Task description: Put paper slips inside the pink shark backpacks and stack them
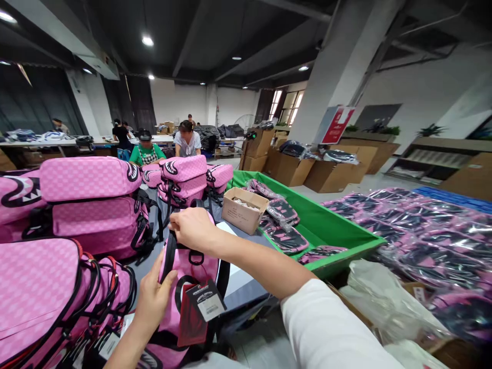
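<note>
A pink checkered backpack stands upright in front of me with a black and red hang tag dangling from it. My right hand is closed round the black top handle of this backpack. My left hand presses against the backpack's left side, thumb on the black strap, fingers curled on the fabric. More pink backpacks with shark-mouth prints are stacked at my left, touching the one I hold.
A small open cardboard box sits on the grey table. A green bin holds bagged backpacks. Plastic-wrapped packs pile up on the right. Two people sit behind the far stack; cardboard boxes and a pillar stand beyond.
</note>
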The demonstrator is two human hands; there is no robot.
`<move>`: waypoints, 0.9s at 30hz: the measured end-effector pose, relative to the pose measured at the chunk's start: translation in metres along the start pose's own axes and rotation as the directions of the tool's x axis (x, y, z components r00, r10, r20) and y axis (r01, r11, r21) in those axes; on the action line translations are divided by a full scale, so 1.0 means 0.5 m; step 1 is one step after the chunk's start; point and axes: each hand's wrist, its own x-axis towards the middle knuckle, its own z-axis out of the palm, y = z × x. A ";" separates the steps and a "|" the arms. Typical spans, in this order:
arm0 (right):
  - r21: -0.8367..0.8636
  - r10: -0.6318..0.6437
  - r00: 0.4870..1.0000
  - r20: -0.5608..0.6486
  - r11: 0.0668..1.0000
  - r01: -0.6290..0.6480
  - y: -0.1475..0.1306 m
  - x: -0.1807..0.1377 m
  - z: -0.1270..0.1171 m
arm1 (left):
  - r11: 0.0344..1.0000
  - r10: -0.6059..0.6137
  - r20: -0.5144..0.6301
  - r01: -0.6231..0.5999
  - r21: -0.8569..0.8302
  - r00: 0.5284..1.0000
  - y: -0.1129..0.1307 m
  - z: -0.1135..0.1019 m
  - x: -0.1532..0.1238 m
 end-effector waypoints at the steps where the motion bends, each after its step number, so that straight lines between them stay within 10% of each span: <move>1: -0.034 -0.044 0.999 -0.002 0.998 0.044 -0.018 0.002 -0.007 | 1.000 -0.006 -0.007 0.006 -0.002 1.000 -0.013 -0.012 -0.010; 6: -0.120 -0.259 0.965 0.038 0.958 0.261 -0.071 0.067 -0.020 | 0.998 -0.061 0.008 0.061 0.033 0.998 -0.063 -0.079 -0.073; 11: 0.077 0.027 0.926 0.377 0.995 -0.061 0.036 0.184 0.042 | 0.995 0.020 -0.050 -0.015 0.096 0.999 -0.109 -0.143 -0.125; 15: 0.435 0.141 0.870 0.472 0.822 -0.368 0.119 0.220 0.141 | 0.985 -0.153 -0.174 0.164 0.048 0.973 -0.125 -0.209 -0.121; 19: 0.556 0.210 0.902 0.376 0.728 -0.401 0.105 0.222 0.214 | 0.989 -0.129 -0.307 0.144 0.024 0.943 -0.020 -0.249 -0.059; 22: 0.606 0.104 0.952 0.287 0.750 -0.264 0.081 0.224 0.234 | 0.930 0.023 -0.124 0.024 0.368 0.992 0.102 -0.210 0.017; 27: 0.751 -0.007 0.974 0.228 0.638 -0.171 0.120 0.224 0.259 | 0.728 -0.255 -0.051 0.226 0.647 0.966 0.171 -0.136 0.129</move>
